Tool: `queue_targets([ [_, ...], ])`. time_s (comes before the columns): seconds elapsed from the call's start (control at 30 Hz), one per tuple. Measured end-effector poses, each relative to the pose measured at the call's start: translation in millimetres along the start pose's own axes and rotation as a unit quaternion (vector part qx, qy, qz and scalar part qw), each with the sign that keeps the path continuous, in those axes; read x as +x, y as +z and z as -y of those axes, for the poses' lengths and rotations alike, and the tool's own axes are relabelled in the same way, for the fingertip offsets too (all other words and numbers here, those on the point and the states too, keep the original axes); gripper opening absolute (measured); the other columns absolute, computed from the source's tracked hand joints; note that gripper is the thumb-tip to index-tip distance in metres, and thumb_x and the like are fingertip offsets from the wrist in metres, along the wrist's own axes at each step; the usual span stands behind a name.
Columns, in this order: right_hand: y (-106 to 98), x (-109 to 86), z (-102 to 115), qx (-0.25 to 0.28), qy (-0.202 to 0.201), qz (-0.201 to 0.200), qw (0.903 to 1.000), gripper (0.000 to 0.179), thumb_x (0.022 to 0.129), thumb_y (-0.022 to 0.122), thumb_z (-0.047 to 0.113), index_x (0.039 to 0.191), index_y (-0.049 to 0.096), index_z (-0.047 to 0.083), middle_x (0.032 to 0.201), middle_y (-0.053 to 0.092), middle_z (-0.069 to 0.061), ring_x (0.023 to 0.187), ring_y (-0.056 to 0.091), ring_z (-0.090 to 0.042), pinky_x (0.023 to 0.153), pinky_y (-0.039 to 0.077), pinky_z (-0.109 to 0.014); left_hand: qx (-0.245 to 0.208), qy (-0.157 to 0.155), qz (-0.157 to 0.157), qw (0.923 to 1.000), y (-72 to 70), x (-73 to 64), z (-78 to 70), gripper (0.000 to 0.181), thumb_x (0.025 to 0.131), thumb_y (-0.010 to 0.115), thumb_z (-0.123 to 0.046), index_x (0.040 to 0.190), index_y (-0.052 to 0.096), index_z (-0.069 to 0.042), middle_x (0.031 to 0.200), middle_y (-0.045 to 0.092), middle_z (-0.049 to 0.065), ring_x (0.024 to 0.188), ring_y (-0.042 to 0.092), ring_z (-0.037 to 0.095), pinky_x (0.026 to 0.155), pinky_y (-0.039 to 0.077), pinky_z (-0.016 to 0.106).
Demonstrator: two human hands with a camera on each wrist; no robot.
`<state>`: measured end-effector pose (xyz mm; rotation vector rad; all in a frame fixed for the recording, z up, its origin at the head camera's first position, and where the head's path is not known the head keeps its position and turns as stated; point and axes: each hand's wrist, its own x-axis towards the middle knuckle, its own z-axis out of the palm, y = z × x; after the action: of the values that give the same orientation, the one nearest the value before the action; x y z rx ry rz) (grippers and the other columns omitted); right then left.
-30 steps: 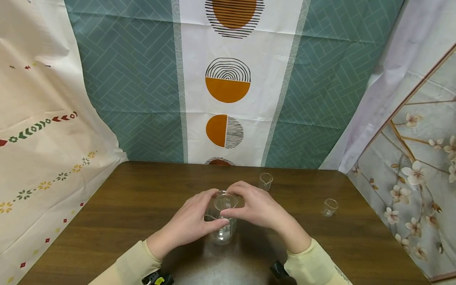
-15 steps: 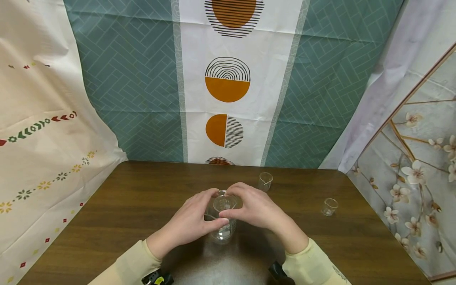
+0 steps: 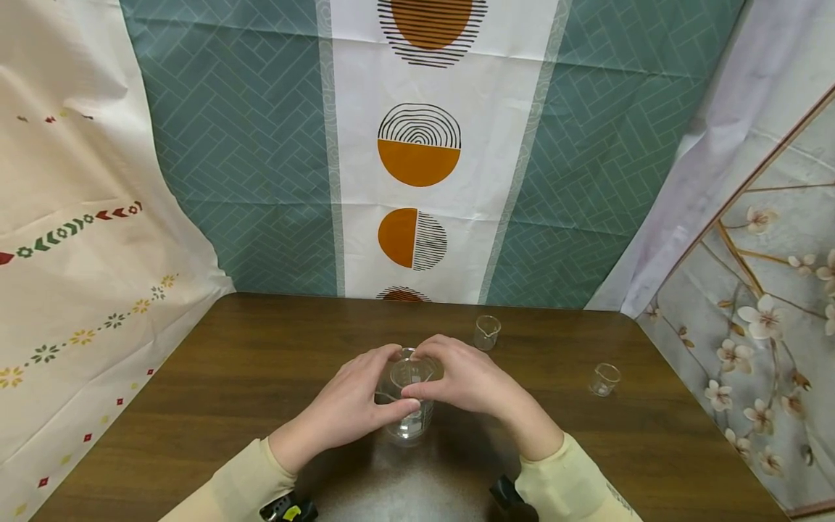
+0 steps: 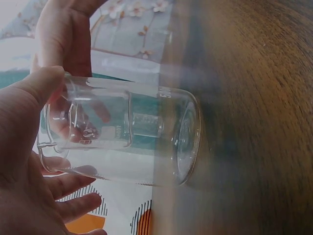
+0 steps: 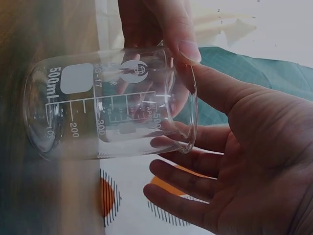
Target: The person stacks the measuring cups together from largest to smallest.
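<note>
A clear glass 500 ml beaker (image 3: 407, 429) stands upright on the wooden table in front of me. Inside its upper part sits a smaller beaker (image 4: 117, 133), its bottom hanging well above that of the large one. My left hand (image 3: 349, 399) holds the large beaker round its rim, thumb on the near side and fingers on the far side. With thumb and fingertips, my right hand (image 3: 466, 377) pinches the smaller beaker at its rim. In the right wrist view, the large beaker's printed scale (image 5: 100, 107) faces the camera; the other fingers of my right hand (image 5: 264, 142) are spread loosely.
Two more small glass beakers stand on the table (image 3: 261, 362): one at the back (image 3: 486, 333), beyond my right hand, and one farther right (image 3: 604, 380). Patterned cloths hang behind the table and at both sides.
</note>
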<state>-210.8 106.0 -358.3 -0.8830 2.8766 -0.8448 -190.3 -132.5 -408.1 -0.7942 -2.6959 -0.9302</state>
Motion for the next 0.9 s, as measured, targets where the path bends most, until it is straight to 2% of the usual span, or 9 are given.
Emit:
queue_targets([
  [0.3,-2.6,7.7,-0.7,0.001,-0.011,0.024,0.9996,0.054,0.091,0.091,0.045,0.131,0.079,0.013,0.127,0.073,0.004,0.119,0.069,-0.019,0.103,0.056,-0.046,0.008,0.0,0.002,1.0,-0.5,0.5,-0.3,0.08,0.095,0.082,-0.061,0.152,0.056,-0.012,0.147,0.064,0.004,0.138,0.059,0.029,0.116,0.043,0.064],
  [0.47,-4.2,11.1,-0.3,-0.004,-0.011,0.036,0.9993,0.056,0.089,0.092,0.05,0.13,0.08,0.015,0.123,0.072,0.007,0.114,0.069,-0.016,0.1,0.056,-0.043,0.013,-0.003,0.002,0.9999,-1.1,0.5,-0.8,0.082,0.095,0.083,-0.061,0.153,0.055,-0.011,0.151,0.062,0.007,0.142,0.057,0.03,0.118,0.043,0.064],
  [0.9,-7.0,20.4,3.0,-0.034,-0.008,0.077,0.9964,0.047,0.087,0.093,0.047,0.123,0.082,0.018,0.12,0.07,0.008,0.106,0.067,-0.015,0.092,0.055,-0.04,0.009,-0.008,0.006,0.9999,-1.3,0.3,-2.1,0.08,0.095,0.082,-0.061,0.153,0.056,-0.011,0.151,0.062,0.006,0.142,0.057,0.03,0.118,0.041,0.065],
])
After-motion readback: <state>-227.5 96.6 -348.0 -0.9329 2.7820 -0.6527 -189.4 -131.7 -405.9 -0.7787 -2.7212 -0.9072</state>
